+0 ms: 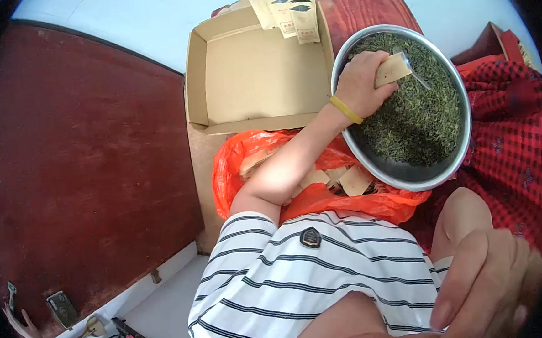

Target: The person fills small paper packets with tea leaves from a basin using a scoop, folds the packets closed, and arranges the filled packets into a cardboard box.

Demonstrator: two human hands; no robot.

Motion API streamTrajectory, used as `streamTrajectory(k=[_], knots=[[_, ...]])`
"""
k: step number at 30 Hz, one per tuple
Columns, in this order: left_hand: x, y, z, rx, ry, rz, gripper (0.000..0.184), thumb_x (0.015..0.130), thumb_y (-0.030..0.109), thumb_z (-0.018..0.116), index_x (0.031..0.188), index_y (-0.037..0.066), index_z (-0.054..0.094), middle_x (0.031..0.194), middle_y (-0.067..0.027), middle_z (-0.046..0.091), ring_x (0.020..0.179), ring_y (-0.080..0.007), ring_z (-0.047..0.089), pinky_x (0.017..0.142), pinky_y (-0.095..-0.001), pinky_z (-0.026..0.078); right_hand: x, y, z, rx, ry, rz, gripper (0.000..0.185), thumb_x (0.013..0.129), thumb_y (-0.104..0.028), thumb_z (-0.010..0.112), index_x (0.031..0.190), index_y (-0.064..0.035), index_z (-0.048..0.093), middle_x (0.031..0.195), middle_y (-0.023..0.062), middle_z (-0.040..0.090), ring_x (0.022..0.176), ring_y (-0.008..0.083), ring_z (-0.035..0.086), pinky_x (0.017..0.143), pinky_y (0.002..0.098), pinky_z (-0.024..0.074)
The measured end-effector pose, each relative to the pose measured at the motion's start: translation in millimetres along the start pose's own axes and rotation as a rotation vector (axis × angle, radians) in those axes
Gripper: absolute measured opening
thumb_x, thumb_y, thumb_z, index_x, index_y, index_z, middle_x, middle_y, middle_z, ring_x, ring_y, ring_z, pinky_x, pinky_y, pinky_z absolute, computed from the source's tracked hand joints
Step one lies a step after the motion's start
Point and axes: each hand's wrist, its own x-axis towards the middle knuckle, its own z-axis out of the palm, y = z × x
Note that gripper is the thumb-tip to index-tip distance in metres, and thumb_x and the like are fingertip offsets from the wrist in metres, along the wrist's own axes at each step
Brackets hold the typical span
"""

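Note:
My left hand (365, 84), with a yellow band on the wrist, is closed around a small kraft-paper packet (393, 70). A clear plastic edge sticks out of the packet's end. The packet is tilted over dried green leaves (418, 115) in a large metal basin (404, 181). My right hand (489, 279) is raised close to the camera at the lower right, its fingers bent and pressed together; what they hold, if anything, is hidden. Beneath my left forearm lies a red plastic bag (227, 178) with several paper packets (355, 181) in it.
A shallow cardboard box (258, 75) stands left of the basin, with several printed packets (304, 19) on its far corner. Red-and-black checked cloth (508, 140) lies at the right. A dark red wooden panel (81, 151) fills the left; a phone (62, 309) is at lower left.

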Motion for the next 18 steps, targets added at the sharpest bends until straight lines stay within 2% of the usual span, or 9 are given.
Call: streamTrajectory(k=[2,7,10,14,15,16,18], knots=[[0,2,-1,-0.018,0.006,-0.012,0.053,0.071,0.018,0.079,0.117,0.005,0.056,0.106,-0.016,0.06,0.101,-0.0347,0.057,0.089,-0.0416,0.046,-8,-35,-11,0.023,-0.011,-0.013,0.047,0.099,-0.041,0.048,0.14,-0.024,0.037,0.086,-0.0045,0.07,0.096,0.0173,0.061,0.094,0.035,0.0374],[0,5,-5,-0.038,-0.033,-0.052,0.052,0.072,0.019,0.078,0.117,0.004,0.056,0.107,-0.016,0.06,0.102,-0.0346,0.057,0.09,-0.0414,0.045,-14,-65,-20,0.088,-0.017,-0.06,0.048,0.099,-0.043,0.047,0.142,-0.0248,0.036,0.088,-0.0043,0.071,0.098,0.018,0.061,0.095,0.0354,0.0376],[0,4,-2,-0.036,-0.031,-0.044,0.054,0.069,0.02,0.079,0.115,0.005,0.054,0.106,-0.0163,0.06,0.103,-0.0367,0.056,0.089,-0.0455,0.044,-11,-52,-18,0.045,-0.015,-0.099,0.05,0.099,-0.044,0.047,0.143,-0.0253,0.036,0.089,-0.0041,0.072,0.099,0.0185,0.061,0.095,0.0357,0.0377],[2,6,-5,-0.058,-0.038,-0.039,0.054,0.07,0.021,0.079,0.115,0.005,0.055,0.106,-0.0167,0.06,0.103,-0.0375,0.056,0.09,-0.045,0.044,-6,-31,-18,-0.019,-0.029,-0.141,0.051,0.099,-0.046,0.047,0.144,-0.0259,0.035,0.09,-0.004,0.073,0.101,0.0191,0.062,0.096,0.0361,0.0378],[0,3,-1,-0.031,-0.011,-0.044,0.053,0.07,0.021,0.079,0.115,0.005,0.056,0.108,-0.0174,0.061,0.104,-0.0381,0.056,0.091,-0.0448,0.044,-4,-18,-17,-0.058,-0.054,-0.149,0.052,0.099,-0.046,0.047,0.145,-0.0261,0.035,0.09,-0.004,0.073,0.101,0.0192,0.062,0.096,0.0362,0.0378],[0,1,-1,-0.017,-0.014,-0.066,0.053,0.071,0.022,0.079,0.116,0.005,0.056,0.111,-0.0177,0.061,0.105,-0.0381,0.056,0.092,-0.0447,0.045,-7,-39,-28,-0.113,-0.09,-0.159,0.052,0.099,-0.046,0.046,0.145,-0.0262,0.035,0.091,-0.0039,0.073,0.101,0.0194,0.062,0.096,0.0363,0.0379],[1,-1,0,-0.057,-0.034,-0.081,0.054,0.074,0.023,0.078,0.119,0.004,0.055,0.112,-0.0172,0.061,0.107,-0.0372,0.057,0.093,-0.044,0.045,-5,-13,-31,-0.24,-0.187,-0.185,0.053,0.099,-0.047,0.046,0.146,-0.0265,0.035,0.091,-0.0038,0.073,0.102,0.0197,0.062,0.097,0.0365,0.038]])
